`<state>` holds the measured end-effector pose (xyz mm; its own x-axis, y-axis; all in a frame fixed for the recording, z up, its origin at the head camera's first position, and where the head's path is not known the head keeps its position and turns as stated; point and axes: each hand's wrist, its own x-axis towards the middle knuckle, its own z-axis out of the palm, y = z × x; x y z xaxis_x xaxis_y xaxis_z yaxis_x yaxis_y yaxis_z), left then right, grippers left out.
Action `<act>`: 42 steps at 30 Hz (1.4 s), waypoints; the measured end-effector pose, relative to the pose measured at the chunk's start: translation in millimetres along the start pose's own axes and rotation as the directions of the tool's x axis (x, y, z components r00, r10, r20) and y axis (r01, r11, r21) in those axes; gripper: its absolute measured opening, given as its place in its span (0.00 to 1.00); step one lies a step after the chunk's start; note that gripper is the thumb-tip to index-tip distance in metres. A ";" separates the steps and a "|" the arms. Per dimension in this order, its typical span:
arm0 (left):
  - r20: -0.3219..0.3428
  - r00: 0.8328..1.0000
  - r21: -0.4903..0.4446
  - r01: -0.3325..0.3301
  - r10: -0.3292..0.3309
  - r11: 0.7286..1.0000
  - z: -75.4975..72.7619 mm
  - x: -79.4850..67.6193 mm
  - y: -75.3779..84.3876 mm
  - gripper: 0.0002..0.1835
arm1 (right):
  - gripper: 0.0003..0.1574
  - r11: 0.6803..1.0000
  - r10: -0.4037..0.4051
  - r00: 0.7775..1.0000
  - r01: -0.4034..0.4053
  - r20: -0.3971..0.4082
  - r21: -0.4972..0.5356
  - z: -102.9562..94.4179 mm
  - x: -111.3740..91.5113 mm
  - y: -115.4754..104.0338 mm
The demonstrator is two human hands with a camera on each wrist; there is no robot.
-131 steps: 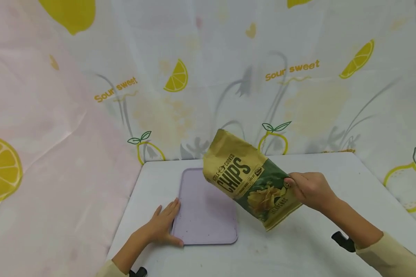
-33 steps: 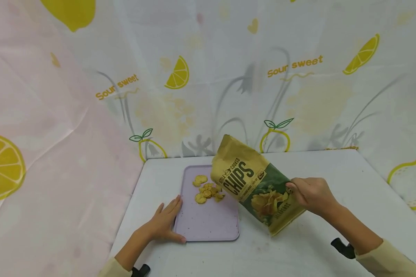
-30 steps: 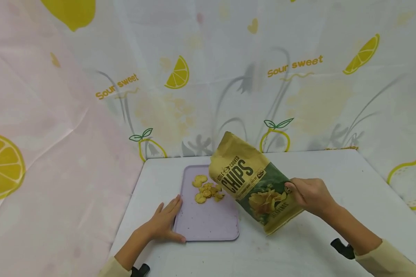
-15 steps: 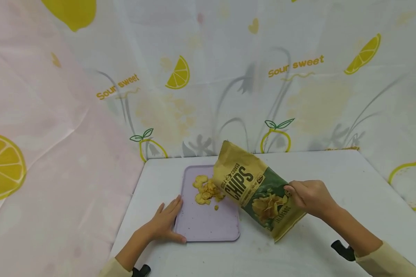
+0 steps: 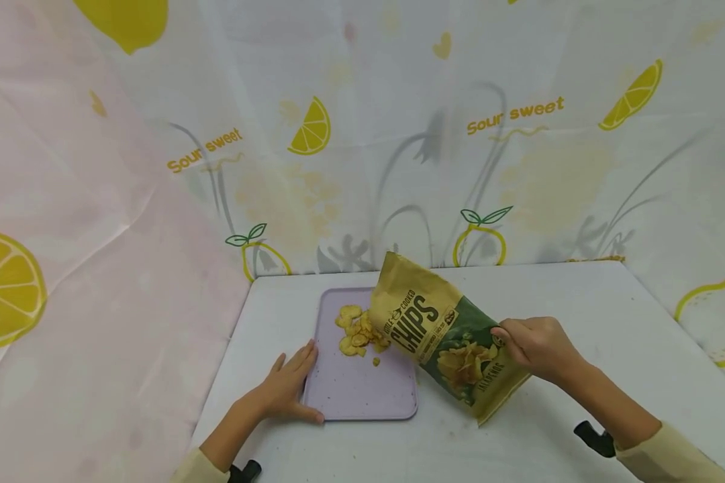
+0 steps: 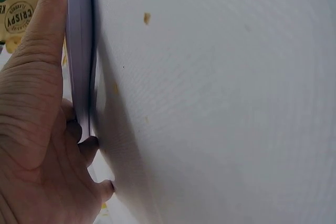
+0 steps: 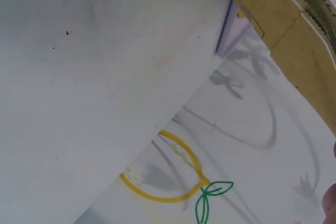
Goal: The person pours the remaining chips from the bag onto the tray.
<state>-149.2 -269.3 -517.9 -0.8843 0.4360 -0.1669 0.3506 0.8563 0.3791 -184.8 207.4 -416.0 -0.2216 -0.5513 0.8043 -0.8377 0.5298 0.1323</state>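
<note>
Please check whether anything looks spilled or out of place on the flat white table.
Yes: a few tiny yellow-brown crumbs lie on the table, outside the rectangular lilac tray where the thin golden chips are heaped. They look like stray bits of chip.

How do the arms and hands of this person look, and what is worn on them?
The left hand and right hand are bare, without gloves. The left sleeve and right sleeve look plain beige. A black, rounded device shows beside each sleeve; no cable is visible.

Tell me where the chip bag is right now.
In the head view, the bag is right of centre, gripped by the right hand, its upper end over the tray beside the chips.
</note>
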 end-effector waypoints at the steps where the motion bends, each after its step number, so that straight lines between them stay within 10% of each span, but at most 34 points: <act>1: 0.000 1.000 0.000 -0.002 0.002 1.000 0.0 0.0 0.1 0.74 | 0.32 1.000 0.000 1.000 0.000 -0.003 -0.007 -0.2 -0.1 0.3; 42: 0.016 1.000 0.018 -0.001 0.001 1.000 -1.5 1.2 -1.7 0.75 | 0.32 1.000 0.002 0.998 -0.001 -0.056 0.030 0.5 1.0 -2.8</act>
<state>-151.3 -270.6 -517.4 -0.8790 0.4410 -0.1814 0.3571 0.8608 0.3626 -182.9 205.1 -415.9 -0.1955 -0.5132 0.8357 -0.8523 0.5105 0.1141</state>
